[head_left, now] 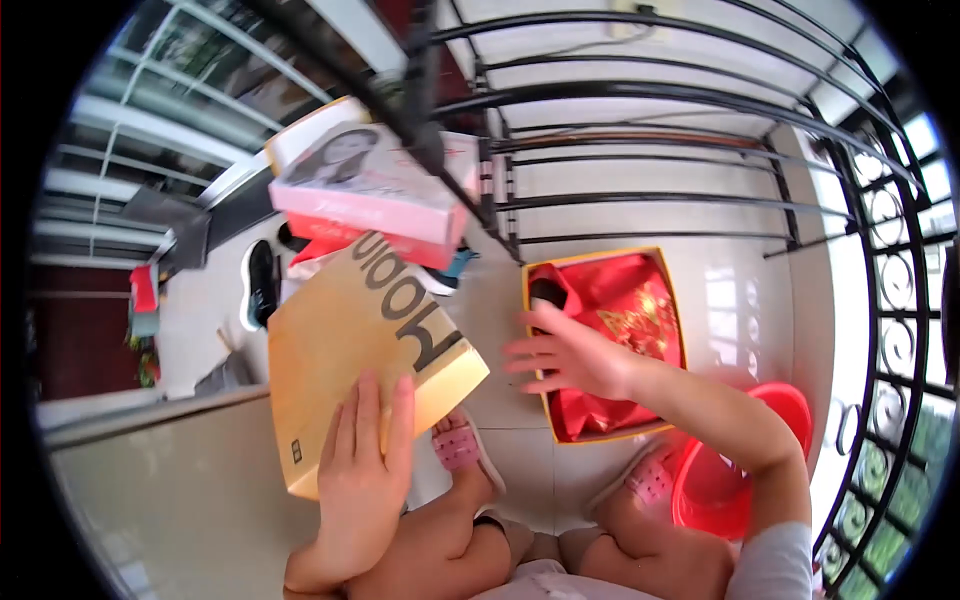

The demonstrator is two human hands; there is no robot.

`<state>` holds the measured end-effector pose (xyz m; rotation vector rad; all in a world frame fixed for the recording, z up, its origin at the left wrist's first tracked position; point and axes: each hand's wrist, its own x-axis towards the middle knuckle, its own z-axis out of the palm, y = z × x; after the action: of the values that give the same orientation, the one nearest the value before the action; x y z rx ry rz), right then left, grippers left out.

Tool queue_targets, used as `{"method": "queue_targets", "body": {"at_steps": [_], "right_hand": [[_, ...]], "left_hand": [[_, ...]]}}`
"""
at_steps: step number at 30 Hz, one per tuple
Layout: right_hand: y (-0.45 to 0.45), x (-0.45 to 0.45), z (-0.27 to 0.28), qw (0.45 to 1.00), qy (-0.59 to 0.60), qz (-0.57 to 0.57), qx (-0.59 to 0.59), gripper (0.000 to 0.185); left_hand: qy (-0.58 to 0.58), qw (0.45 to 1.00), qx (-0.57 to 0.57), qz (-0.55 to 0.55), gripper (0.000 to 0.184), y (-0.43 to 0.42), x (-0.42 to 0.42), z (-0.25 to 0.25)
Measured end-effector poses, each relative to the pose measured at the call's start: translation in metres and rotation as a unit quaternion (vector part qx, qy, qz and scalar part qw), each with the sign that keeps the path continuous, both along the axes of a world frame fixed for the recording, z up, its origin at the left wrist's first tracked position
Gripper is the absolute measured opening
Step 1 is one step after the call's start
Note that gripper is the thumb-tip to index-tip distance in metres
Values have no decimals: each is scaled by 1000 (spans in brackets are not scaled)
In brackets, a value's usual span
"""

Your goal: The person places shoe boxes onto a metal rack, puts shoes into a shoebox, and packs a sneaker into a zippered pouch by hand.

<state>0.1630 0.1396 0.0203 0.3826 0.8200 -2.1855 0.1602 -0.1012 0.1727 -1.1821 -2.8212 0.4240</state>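
Note:
My left hand [365, 475] lies flat on a yellow shoebox lid or box [345, 330] printed with large dark letters, its fingers stretched out. The yellow piece is tilted on my left; what supports it underneath is hidden. My right hand [575, 355] is over the left part of an open yellow-edged box [680, 345] on the floor. Its fingers are spread with nothing in them. In that box lies red wrapping with gold print [635, 320], and a dark item [545, 290] shows at its upper left corner.
A pink-and-white box [370, 185] with a portrait is stacked at the upper left, near a black metal rack [640, 95]. A red basin [790, 410] stands at my right. A dark shoe [260, 285] lies at the left. My feet wear pink sandals [455, 448].

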Motion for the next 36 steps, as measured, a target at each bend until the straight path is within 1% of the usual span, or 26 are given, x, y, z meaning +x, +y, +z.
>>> {"method": "queue_targets", "body": {"at_steps": [2,3,4,5,6,8,10,11,12,14,16,17,18,19,20,22,24,25,27,28,30,31,32,34,35,36], "right_hand": [[-21,-17,-4,1000,2,7,-22,106],[-32,-20,-6,1000,4,8,-11,107],[-39,-22,-7,1000,7,13,0,109],[-42,-19,-8,998,21,33,43,103],[-42,-13,-9,998,19,34,43,103],[-38,7,-14,999,19,28,-7,96],[-35,38,-32,998,43,-10,-35,88],[-24,51,-29,997,72,-8,5,85],[-9,63,-21,994,102,-5,46,83],[20,85,-6,982,151,-40,108,79],[47,110,7,969,158,-50,181,80],[56,125,4,965,176,-92,174,81],[63,137,8,961,151,-105,207,81],[69,149,7,956,136,-131,225,81],[75,156,6,949,123,-158,243,81],[82,160,-1,944,120,-172,256,81],[87,161,-13,939,113,-186,268,81],[88,160,-22,937,111,-191,272,80],[89,151,-28,933,110,-186,286,78],[88,150,-32,934,109,-185,287,78],[90,150,-40,930,130,-220,266,76],[91,155,-39,923,110,-233,285,72],[94,158,-38,922,107,-232,291,72],[100,164,-38,912,84,-216,340,69],[102,166,-44,906,92,-214,353,66],[107,166,-50,905,93,-214,355,66]], "left_hand": [[-13,998,-23,-60,51,4,9,-3],[-58,996,-13,-70,49,11,13,-2],[-62,995,-15,-75,49,13,16,-4],[-65,991,-17,-114,48,14,19,-8],[-68,986,-17,-151,48,15,21,-10],[-89,983,-23,-158,46,17,27,-5],[-264,939,9,-218,58,13,34,0],[-360,903,2,-234,70,21,27,14],[-363,904,4,-227,70,22,20,19],[-462,879,68,-100,65,15,5,23],[-457,875,162,-3,77,5,-16,11],[-443,860,245,62,81,-1,-24,-11],[-424,835,326,128,85,-7,-30,-43],[-459,759,408,214,87,-8,-37,-78],[-484,668,483,293,89,-8,-42,-107],[-587,525,434,437,90,6,-38,-133],[-609,574,388,385,83,10,-22,-180],[-609,574,388,386,83,20,-22,-184],[-724,472,384,324,77,45,-27,-191],[-724,471,384,325,77,52,-28,-198],[-708,437,431,349,71,63,-29,-216],[-696,469,437,324,70,66,-29,-224],[-700,464,437,323,70,67,-27,-231],[-670,526,417,317,70,70,-23,-232],[-672,524,418,316,70,71,-19,-234],[-665,543,408,310,71,70,-14,-238]]}}
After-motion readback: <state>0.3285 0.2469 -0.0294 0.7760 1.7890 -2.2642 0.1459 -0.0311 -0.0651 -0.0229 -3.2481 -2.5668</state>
